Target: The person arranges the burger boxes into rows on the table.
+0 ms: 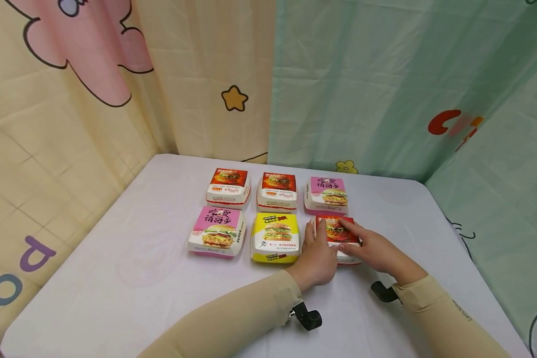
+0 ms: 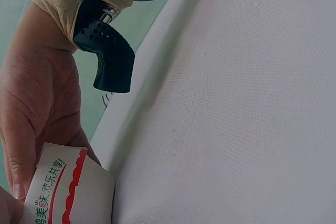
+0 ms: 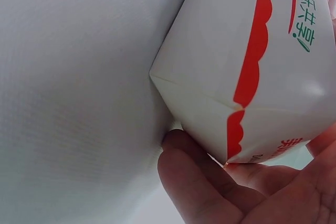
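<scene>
Both hands are at a red-topped white burger box [image 1: 335, 229], front right in a group of boxes on the table. My left hand [image 1: 315, 261] holds its left side, with fingers reaching over the lid's edge. From the other side my right hand [image 1: 378, 251] grips it, thumb near the front edge and fingers along the right side. In the right wrist view, the right fingers [image 3: 210, 187] lie against the side of the box [image 3: 210, 66], low by the table. The left wrist view shows the right hand [image 2: 44, 93] around the box [image 2: 79, 192].
A yellow burger box [image 1: 275, 238] stands just left of the hands, and a pink one [image 1: 217, 232] beyond it. Behind are two red-topped boxes [image 1: 228, 187] [image 1: 277, 192] and another pink box [image 1: 326, 195]. Curtains [image 1: 340, 89] hang around the white table [image 1: 130, 278].
</scene>
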### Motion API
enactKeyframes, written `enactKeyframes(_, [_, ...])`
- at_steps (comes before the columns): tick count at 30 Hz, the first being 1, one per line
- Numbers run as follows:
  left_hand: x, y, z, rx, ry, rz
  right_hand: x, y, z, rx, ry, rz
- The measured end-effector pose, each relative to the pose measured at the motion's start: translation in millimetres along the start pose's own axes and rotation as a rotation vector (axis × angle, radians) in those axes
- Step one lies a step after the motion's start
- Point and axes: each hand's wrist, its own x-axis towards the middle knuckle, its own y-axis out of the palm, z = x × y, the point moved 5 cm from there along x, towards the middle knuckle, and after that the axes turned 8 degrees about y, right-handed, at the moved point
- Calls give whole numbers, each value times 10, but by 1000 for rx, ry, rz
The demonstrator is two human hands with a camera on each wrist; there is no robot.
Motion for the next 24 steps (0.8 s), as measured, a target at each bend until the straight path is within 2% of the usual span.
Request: enactKeyframes(24, [-12, -3, 4, -14, 5, 9, -21, -8, 12, 3, -1, 5])
